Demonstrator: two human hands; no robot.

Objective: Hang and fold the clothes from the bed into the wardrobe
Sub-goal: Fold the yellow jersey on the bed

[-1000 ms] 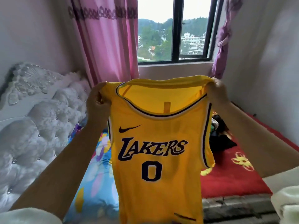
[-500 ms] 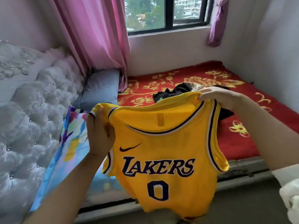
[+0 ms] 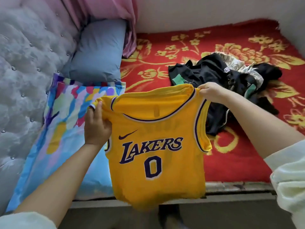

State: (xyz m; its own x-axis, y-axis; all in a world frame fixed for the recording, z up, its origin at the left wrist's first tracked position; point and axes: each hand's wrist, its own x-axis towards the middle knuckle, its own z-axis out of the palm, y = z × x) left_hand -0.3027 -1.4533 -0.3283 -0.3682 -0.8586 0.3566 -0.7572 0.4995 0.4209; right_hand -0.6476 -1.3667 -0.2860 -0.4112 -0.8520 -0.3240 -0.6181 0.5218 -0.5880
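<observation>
fingers (image 3: 97, 107) of the left hand (image 3: 97, 124) and right hand (image 3: 212, 93) pinch the yellow shirt (image 3: 156, 156) by its shoulders, over the bed (image 3: 231, 162) edge, near dark clothes (image 3: 214, 75).

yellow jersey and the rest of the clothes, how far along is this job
Nothing looks put away yet; no wardrobe is in view. In hand: the yellow jersey, held up unfolded over the bed edge, the left hand gripping one shoulder and the right hand pinching the other. Left: folding or hanging it, then the dark clothes pile lying on the red blanket.
</observation>
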